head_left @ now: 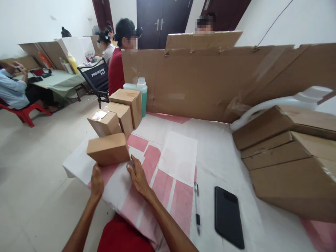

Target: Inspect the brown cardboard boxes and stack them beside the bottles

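A small brown cardboard box (107,148) sits near the left edge of the cloth-covered table, slightly askew. By its lower front left corner is my left hand (97,182), raised on edge with the fingers foreshortened; whether it touches the box I cannot tell. At the box's right end, my right hand (139,176) has its fingers stretched and apart, the fingertips close to the cardboard. Behind that box stand a taped box with a white label (103,122), a middle box (122,117) and a taller box (128,99), in a row.
A bottle of green liquid (143,94) stands behind the row. White paper (178,157), a pen (196,208) and a black phone (228,217) lie on the table. Large cartons (286,164) fill the right side. A cardboard partition (194,84) closes the back. Other people sit beyond.
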`<state>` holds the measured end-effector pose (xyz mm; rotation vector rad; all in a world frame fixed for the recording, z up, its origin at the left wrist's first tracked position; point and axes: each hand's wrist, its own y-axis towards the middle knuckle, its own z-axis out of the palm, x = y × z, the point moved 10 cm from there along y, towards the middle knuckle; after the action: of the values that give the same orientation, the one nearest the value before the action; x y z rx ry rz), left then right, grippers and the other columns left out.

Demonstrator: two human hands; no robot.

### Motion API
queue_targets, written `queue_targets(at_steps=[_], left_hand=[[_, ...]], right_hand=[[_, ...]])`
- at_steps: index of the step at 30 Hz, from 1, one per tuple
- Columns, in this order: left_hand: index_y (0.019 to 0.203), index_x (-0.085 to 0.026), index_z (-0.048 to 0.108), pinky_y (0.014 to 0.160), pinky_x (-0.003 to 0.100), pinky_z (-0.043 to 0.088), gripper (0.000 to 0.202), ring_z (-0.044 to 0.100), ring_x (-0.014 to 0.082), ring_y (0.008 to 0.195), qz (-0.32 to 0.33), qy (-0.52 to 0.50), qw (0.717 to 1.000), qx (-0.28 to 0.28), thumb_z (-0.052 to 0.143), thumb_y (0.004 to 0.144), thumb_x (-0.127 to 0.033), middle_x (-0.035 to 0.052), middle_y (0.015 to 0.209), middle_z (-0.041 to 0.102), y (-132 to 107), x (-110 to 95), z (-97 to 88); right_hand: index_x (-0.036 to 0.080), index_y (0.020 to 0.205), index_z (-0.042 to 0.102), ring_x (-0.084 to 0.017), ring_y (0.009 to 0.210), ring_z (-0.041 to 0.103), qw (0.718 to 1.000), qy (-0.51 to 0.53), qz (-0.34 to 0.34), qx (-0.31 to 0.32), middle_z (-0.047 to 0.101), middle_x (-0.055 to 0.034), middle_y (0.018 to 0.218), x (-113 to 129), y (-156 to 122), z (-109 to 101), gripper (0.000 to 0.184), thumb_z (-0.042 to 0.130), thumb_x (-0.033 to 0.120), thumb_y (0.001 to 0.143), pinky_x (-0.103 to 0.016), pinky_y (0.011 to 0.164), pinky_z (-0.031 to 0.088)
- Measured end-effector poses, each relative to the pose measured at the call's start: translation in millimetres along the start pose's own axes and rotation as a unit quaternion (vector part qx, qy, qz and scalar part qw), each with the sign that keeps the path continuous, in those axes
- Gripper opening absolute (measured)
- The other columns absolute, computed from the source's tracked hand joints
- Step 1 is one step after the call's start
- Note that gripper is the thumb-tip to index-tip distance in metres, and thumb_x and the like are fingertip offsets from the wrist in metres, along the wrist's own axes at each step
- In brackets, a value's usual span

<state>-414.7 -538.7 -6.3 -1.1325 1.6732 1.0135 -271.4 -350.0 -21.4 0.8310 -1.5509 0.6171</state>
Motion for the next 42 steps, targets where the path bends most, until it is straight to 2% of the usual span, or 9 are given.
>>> queue_targets(at_steps=[3, 7, 12, 17, 21, 25, 31, 35, 42], left_hand=[[0.149, -0.015, 0.052, 0.127, 0.058, 0.026, 0.087, 0.042, 0.0370, 0.149, 0.019, 0.044, 0.997, 0.058, 0.045, 0.092, -0.080, 0.0216, 0.151, 0.053, -72, 0, 29.6], [0.164, -0.019, 0.029, 0.116, 0.060, 0.041, 0.072, 0.045, 0.0365, 0.145, 0.191, 0.179, 0.946, 0.191, 0.047, 0.103, -0.052, 0.0219, 0.154, 0.044, -136, -41, 80.7], [0.167, -0.017, 0.023, 0.117, 0.053, 0.038, 0.083, 0.046, 0.0375, 0.140, 0.439, 0.225, 0.839, 0.229, 0.059, 0.099, -0.046, 0.0210, 0.143, 0.051, -174, -131, 118.7], [0.166, -0.016, 0.025, 0.122, 0.050, 0.029, 0.081, 0.045, 0.0359, 0.143, 0.565, 0.183, 0.763, 0.256, 0.056, 0.100, -0.049, 0.0212, 0.147, 0.054, -194, -200, 151.0], [0.167, -0.014, 0.018, 0.118, 0.050, 0.033, 0.087, 0.046, 0.0369, 0.143, 0.581, 0.141, 0.748, 0.287, 0.058, 0.099, -0.051, 0.0234, 0.150, 0.053, -189, -230, 172.4], [0.166, -0.011, 0.014, 0.113, 0.050, 0.036, 0.089, 0.047, 0.0381, 0.142, 0.560, 0.116, 0.761, 0.306, 0.057, 0.099, -0.050, 0.0257, 0.153, 0.050, -171, -258, 185.6], [0.167, -0.019, 0.014, 0.116, 0.052, 0.038, 0.086, 0.046, 0.0342, 0.142, 0.490, 0.052, 0.813, 0.310, 0.060, 0.096, -0.032, 0.0190, 0.157, 0.048, -133, -296, 192.5], [0.167, -0.024, 0.019, 0.111, 0.051, 0.044, 0.082, 0.050, 0.0317, 0.136, 0.419, 0.037, 0.847, 0.325, 0.058, 0.095, -0.029, 0.0157, 0.154, 0.052, -104, -286, 202.4], [0.160, -0.025, 0.036, 0.114, 0.055, 0.041, 0.072, 0.050, 0.0330, 0.137, 0.312, 0.042, 0.893, 0.321, 0.059, 0.094, -0.044, 0.0150, 0.150, 0.053, -50, -225, 230.5]], right_hand=[[0.022, 0.157, 0.040, -0.031, 0.142, 0.048, 0.998, 0.030, -0.002, -0.064, 0.051, -0.0162, 0.154, -9, 14, -35, 0.069, 0.047, 0.061, 0.101, -0.053, 0.120, 0.039], [0.021, 0.144, 0.055, -0.028, 0.125, 0.057, 0.992, -0.007, 0.009, -0.129, 0.062, -0.0148, 0.138, -13, 12, -109, 0.062, 0.048, 0.064, 0.099, -0.049, 0.110, 0.046], [0.018, 0.122, 0.070, -0.028, 0.113, 0.061, 0.983, -0.040, 0.046, -0.172, 0.071, -0.0118, 0.118, -9, -19, -187, 0.058, 0.046, 0.066, 0.099, -0.044, 0.101, 0.048], [0.019, 0.115, 0.075, -0.026, 0.102, 0.067, 0.983, 0.053, 0.070, -0.163, 0.077, -0.0073, 0.106, -9, -46, -205, 0.066, 0.043, 0.074, 0.097, -0.039, 0.092, 0.053], [0.016, 0.110, 0.078, -0.027, 0.100, 0.070, 0.969, 0.164, 0.087, -0.161, 0.079, -0.0097, 0.104, -16, -65, -209, 0.075, 0.037, 0.078, 0.097, -0.040, 0.093, 0.052], [0.015, 0.117, 0.075, -0.027, 0.099, 0.070, 0.960, 0.200, 0.088, -0.177, 0.077, -0.0117, 0.110, -12, -88, -225, 0.078, 0.031, 0.077, 0.100, -0.038, 0.084, 0.054], [0.023, 0.128, 0.060, -0.026, 0.108, 0.066, 0.970, 0.101, 0.018, -0.220, 0.069, -0.0085, 0.123, 34, -109, -263, 0.062, 0.068, 0.068, 0.086, -0.035, 0.085, 0.054], [0.023, 0.126, 0.055, -0.030, 0.120, 0.060, 0.955, 0.030, 0.030, -0.294, 0.061, -0.0125, 0.131, 39, -102, -273, 0.075, 0.090, 0.055, 0.067, -0.039, 0.091, 0.056], [0.020, 0.133, 0.054, -0.028, 0.115, 0.067, 0.944, 0.155, -0.012, -0.291, 0.070, -0.0131, 0.128, 27, -53, -253, 0.068, 0.076, 0.059, 0.081, -0.042, 0.099, 0.054]])
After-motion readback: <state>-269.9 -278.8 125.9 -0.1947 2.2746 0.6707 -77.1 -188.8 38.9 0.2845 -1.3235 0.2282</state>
